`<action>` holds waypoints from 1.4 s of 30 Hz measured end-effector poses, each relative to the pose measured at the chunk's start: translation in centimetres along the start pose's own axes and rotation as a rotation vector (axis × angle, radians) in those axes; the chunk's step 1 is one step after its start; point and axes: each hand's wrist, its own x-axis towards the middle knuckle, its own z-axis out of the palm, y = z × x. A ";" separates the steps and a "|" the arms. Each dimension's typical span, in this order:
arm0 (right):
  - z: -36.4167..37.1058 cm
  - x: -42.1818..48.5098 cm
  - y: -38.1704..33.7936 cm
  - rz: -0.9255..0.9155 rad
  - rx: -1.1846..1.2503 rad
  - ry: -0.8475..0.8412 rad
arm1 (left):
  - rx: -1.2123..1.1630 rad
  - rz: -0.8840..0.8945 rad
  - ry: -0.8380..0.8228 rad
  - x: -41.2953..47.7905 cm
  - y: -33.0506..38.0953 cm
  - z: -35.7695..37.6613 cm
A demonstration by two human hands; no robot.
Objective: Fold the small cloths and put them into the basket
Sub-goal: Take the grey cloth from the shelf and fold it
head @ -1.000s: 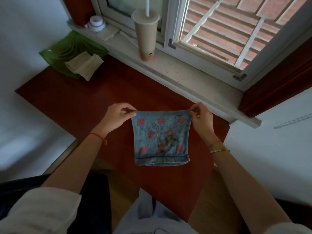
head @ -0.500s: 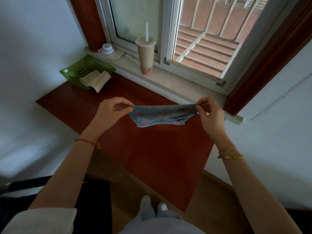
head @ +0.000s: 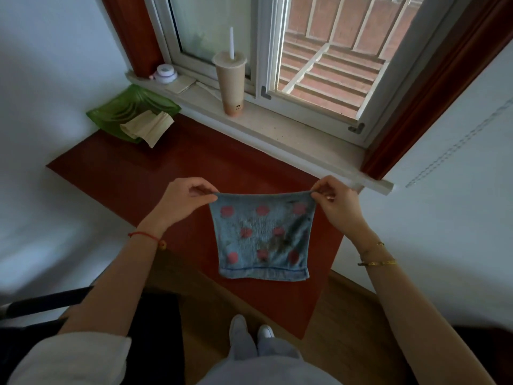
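A small blue cloth [head: 262, 237] with pink dots and a dark stain hangs flat in the air above the red-brown table [head: 116, 173]. My left hand [head: 184, 200] pinches its top left corner. My right hand [head: 337, 205] pinches its top right corner. The cloth's hemmed lower edge hangs free. A green basket [head: 111, 113] stands at the table's far left corner, with a folded beige cloth [head: 148, 127] lying in it and sticking out over its near rim.
A tall drink cup [head: 231, 84] with a straw stands on the windowsill [head: 291, 137], and a small round jar [head: 165, 73] sits at the sill's left end. White walls close in left and right. A dark chair [head: 155, 323] is below the table's near edge, beside my feet.
Half a second ago the cloth was swung up nearly level between my hands; now it hangs straight down again. Both hands kept their corner grips.
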 end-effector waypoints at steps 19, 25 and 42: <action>6.5 -9.3 10.1 0.191 -0.303 -0.327 | 0.142 -0.069 0.012 -8.1 -8.6 10.9; 6.9 -11.3 10.6 0.165 -0.414 -0.387 | 0.162 -0.182 0.026 -10.3 -9.4 13.0; 20.4 -0.9 0.5 -0.073 -0.293 -0.609 | -0.157 -0.861 0.231 -8.5 -6.8 16.0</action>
